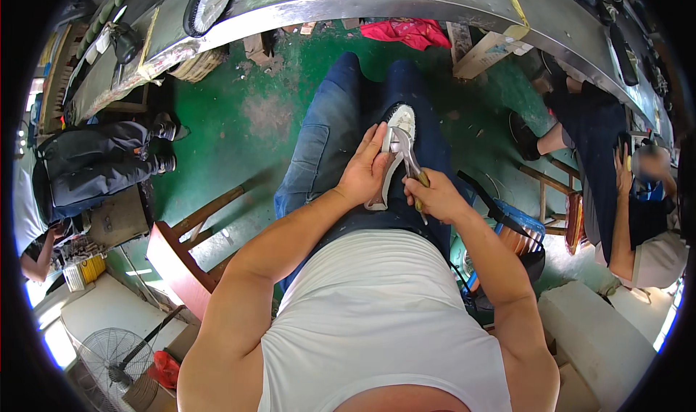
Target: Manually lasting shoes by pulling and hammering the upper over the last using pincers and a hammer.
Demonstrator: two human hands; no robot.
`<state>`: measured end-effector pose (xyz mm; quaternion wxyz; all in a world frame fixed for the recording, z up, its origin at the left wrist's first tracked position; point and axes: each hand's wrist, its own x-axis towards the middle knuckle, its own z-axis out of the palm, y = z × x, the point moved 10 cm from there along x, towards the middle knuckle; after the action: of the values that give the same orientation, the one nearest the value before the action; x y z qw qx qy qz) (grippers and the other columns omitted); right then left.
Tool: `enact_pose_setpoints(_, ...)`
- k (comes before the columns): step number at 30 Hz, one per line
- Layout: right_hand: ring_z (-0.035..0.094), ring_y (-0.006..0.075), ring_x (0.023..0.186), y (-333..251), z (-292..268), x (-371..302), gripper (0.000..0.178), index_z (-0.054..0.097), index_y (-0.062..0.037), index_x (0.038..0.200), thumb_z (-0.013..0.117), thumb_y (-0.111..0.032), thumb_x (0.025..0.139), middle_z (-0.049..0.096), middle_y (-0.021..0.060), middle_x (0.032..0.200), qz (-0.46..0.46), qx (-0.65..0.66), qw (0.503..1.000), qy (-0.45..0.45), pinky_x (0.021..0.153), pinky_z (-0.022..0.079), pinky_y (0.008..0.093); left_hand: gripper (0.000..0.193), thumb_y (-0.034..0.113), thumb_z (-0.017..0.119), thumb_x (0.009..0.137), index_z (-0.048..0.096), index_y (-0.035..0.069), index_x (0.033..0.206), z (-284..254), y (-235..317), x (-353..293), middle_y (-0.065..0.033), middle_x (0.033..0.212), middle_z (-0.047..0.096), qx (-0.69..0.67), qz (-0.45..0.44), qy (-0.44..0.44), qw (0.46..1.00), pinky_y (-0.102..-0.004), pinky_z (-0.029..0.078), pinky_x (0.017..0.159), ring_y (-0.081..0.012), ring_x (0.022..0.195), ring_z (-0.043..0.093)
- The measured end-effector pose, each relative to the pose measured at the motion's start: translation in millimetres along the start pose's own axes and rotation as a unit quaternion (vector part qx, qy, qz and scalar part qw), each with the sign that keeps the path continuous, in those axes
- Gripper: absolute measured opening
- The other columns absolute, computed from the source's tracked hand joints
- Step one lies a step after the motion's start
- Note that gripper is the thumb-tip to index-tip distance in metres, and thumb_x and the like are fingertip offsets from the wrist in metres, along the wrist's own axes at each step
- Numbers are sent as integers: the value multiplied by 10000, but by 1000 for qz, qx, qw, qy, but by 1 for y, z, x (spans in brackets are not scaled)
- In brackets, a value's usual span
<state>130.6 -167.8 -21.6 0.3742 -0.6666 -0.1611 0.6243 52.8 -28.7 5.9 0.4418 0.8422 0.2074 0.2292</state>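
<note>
Clasping left hand (365,168): half-curled against shoe (404,124), left side.
Right hand (436,194): wrapped round pincers (413,163), right of shoe.
Shoe axis: near to far, leaning slightly right.

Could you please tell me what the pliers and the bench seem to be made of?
Pliers: probably steel, fairly smooth, since the head shines silver; the handles look yellowish and duller, their material unclear.
Bench: the front edge looks like smooth metal, perhaps sheet steel, because it is grey with bright reflections.
</note>
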Motion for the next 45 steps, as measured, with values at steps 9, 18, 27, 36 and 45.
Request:
enact_pose_setpoints(9,650,135,651,-26,-42,-21,332,591,-2,935,521,-314,1024,661,78,755,3,-19,1000,-3,486,502,242,476,249,479,1004,431,237,1477,13,1,6,-380,1359,471,63,-41,-91,993,-485,536,916,-507,1102,600)
enact_pose_setpoints(18,632,201,612,-71,-49,10,443,580,28,876,447,-358,1047,641,110,723,-79,-225,969,62,618,505,344,591,257,515,998,302,188,1545,20,9,1,-348,1507,316,84,-68,-150,983,-470,520,947,-490,1125,599)
enact_pose_setpoints(27,636,444,856,-88,-11,-21,411,572,31,925,510,-366,1009,663,255,900,-280,-394,870,101,744,496,501,897,259,575,977,-55,16,1567,32,-28,-15,-326,1563,236,-29,-186,-141,972,-400,302,1160,-421,1430,335)
enact_pose_setpoints(36,646,430,852,-80,-5,-30,373,572,2,949,532,-366,996,659,221,886,-246,-449,855,89,743,505,506,953,190,628,937,-62,50,1579,24,-20,-47,-272,1618,126,-214,-210,-251,920,-343,215,1196,-338,1499,219)
enact_pose_setpoints(45,680,246,706,-26,-52,-20,385,597,25,997,466,-335,1034,682,130,799,-186,-196,955,120,677,528,362,737,128,643,955,235,-11,1553,-18,-21,-35,-143,1483,452,-397,-288,-172,855,-321,327,1132,-190,1347,435)
